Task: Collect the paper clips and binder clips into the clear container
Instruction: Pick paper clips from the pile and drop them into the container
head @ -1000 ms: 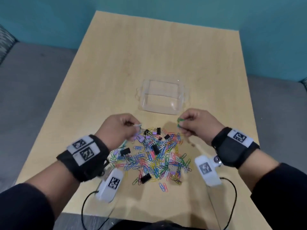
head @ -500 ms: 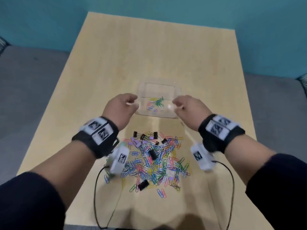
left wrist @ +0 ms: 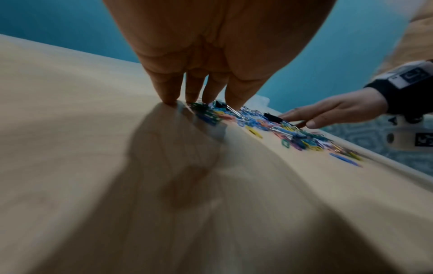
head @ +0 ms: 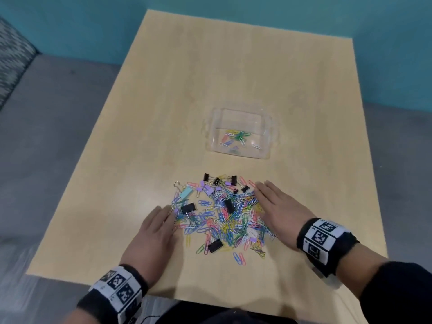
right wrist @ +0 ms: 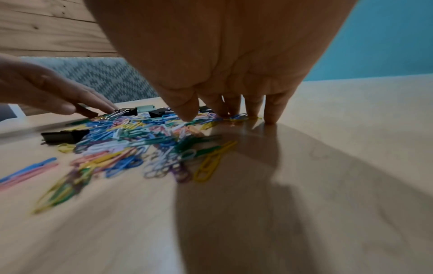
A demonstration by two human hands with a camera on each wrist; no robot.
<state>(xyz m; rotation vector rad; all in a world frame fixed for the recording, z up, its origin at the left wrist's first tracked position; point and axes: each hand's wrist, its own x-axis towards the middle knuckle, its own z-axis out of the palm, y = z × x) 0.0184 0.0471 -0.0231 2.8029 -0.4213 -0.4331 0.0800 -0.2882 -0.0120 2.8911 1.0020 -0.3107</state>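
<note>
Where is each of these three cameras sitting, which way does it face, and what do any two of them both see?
Head: worn on the head, looking forward and down at the table, the clear container, the clip pile, with the left hand, right hand and both wristbands showing.
Left wrist: low over the table, looking along the left hand's fingers toward the pile; the right hand shows across it.
Right wrist: low, looking along the right hand's fingers; the left hand shows opposite.
Shared: both wrist views see the pile from opposite sides.

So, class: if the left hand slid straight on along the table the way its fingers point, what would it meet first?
The left hand would first meet the pile of clips, probably the black binder clip beside its fingertips.
</note>
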